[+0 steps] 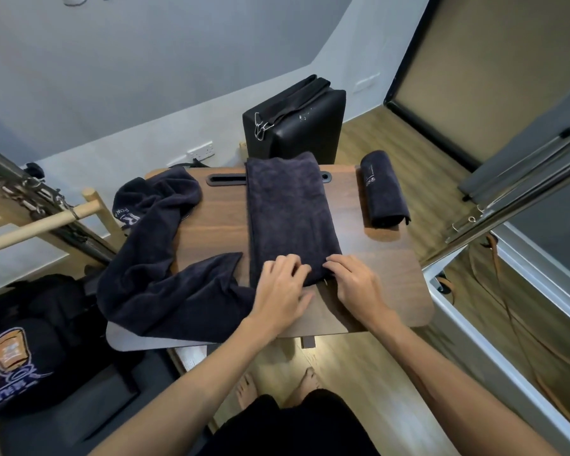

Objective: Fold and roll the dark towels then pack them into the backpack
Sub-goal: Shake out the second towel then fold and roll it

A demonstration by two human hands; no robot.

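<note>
both hands, left hand (282, 284) and right hand (352, 281), pinch the near edge of the folded towel (290, 215), soft, limp and light, probably best rolled from that edge.

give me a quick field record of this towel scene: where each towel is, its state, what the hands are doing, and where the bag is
folded towel: long flat strip, table centre
rolled towel: finished roll, table's right edge
loose towel: crumpled, draped over left edge
left hand: fingers curled on the strip's near end
right hand: fingers curled on the same end
table: dark wood top
backpack: on floor, lower left
stage: roll just starting
</note>
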